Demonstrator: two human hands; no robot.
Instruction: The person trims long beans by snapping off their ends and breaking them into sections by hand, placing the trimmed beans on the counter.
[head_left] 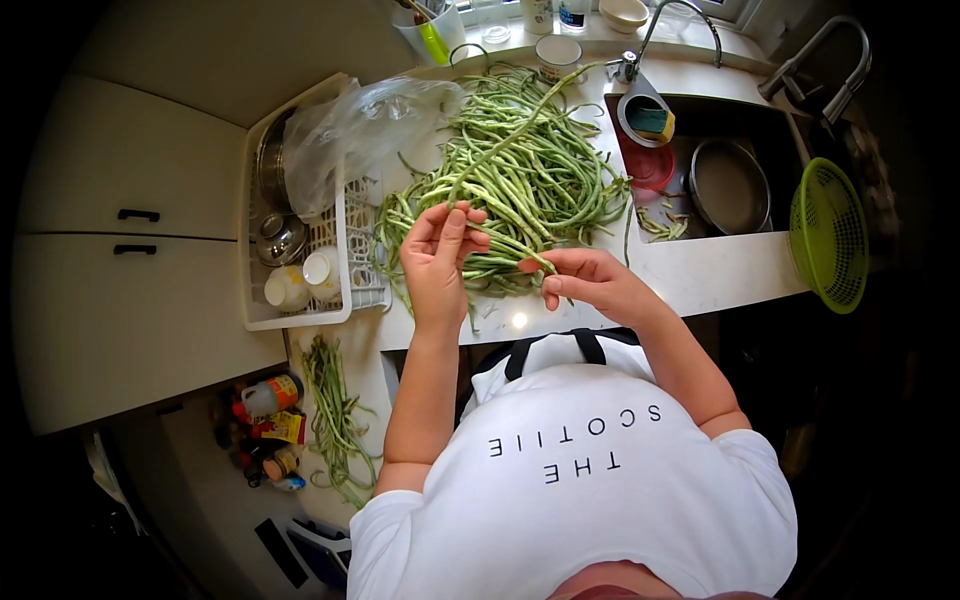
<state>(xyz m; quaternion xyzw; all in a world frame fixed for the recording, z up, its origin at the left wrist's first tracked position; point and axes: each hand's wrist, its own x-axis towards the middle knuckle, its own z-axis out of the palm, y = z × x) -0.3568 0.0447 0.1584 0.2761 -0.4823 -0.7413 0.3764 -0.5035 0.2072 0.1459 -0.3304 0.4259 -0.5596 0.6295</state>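
Note:
A big heap of long green beans [540, 150] lies on the white counter in front of me. The fingers of my left hand [437, 255] are closed round a long bean [515, 137], whose free length slants up and right over the heap. At the heap's near edge, my right hand [600, 284] pinches the tip of a bean between thumb and fingers. Whether both hands grip the same bean is hard to tell, since the pile lies right behind them.
To the left stands a white dish rack [347, 255] with cups and a plastic bag [360, 130]. A smaller bunch of beans [335, 415] lies nearer me. At right are the sink [735, 115], holding a metal basin [730, 185] and bean scraps [662, 224], and a green colander [830, 235].

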